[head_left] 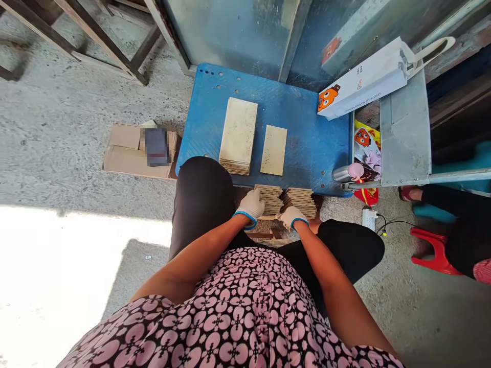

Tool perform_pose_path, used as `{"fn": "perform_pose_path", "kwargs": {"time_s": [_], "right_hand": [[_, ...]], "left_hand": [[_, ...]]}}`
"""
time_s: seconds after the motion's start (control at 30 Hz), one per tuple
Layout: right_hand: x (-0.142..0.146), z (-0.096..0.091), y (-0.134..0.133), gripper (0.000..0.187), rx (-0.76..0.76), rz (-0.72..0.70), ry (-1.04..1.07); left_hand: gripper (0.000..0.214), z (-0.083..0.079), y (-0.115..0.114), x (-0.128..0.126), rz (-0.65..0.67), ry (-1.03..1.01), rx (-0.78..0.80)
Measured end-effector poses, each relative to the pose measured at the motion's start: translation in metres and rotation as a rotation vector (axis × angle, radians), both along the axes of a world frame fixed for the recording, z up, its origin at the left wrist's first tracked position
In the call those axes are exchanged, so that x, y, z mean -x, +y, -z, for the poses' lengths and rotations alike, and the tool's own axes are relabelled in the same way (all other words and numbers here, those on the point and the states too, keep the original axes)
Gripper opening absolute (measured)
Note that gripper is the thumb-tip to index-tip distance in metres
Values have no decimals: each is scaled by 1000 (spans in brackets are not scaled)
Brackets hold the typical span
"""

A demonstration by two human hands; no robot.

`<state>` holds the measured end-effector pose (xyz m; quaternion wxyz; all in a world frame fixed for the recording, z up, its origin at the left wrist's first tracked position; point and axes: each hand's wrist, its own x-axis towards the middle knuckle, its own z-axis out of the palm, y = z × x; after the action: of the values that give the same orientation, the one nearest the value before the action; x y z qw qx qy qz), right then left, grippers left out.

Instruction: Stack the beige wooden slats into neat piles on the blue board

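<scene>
White-gloved left hand point(251, 206) and right hand point(293, 216) touch stacked boards point(302, 200); contact partly hidden, so I cannot tell either grip.

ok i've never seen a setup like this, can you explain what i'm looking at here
Sure. There is no machine here: a person is working with their own two white-gloved hands. The single picture comes from a camera worn on that person's head, looking forward and down past their patterned top.

In front of them is a blue surface. On it lie a thick stack of pale rectangular pieces and, to its right, a thinner pale piece. A white bag is at the far right corner.

Nearer the body are two bundles of thin pieces seen edge-on. The left hand is at the left bundle, the right hand at the right bundle. How firmly they grip is hard to tell.
</scene>
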<state>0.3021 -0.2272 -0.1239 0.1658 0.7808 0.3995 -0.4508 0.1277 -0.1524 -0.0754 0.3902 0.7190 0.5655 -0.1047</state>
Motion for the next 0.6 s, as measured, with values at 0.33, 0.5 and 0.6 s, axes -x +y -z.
{"fn": "perform_pose_path", "kwargs": {"time_s": [0.33,0.5,0.6], "right_hand": [[10,-1,-5,46,-5,-163,-27],[19,-1,-21,41,62,-244,8],[25,-1,-30,39,108,-306,43]], "left_hand": [[41,-13,-10,1,231,127,-13],[35,-12,-17,2,401,136,95],[32,-6,-26,-2,504,117,141]]}}
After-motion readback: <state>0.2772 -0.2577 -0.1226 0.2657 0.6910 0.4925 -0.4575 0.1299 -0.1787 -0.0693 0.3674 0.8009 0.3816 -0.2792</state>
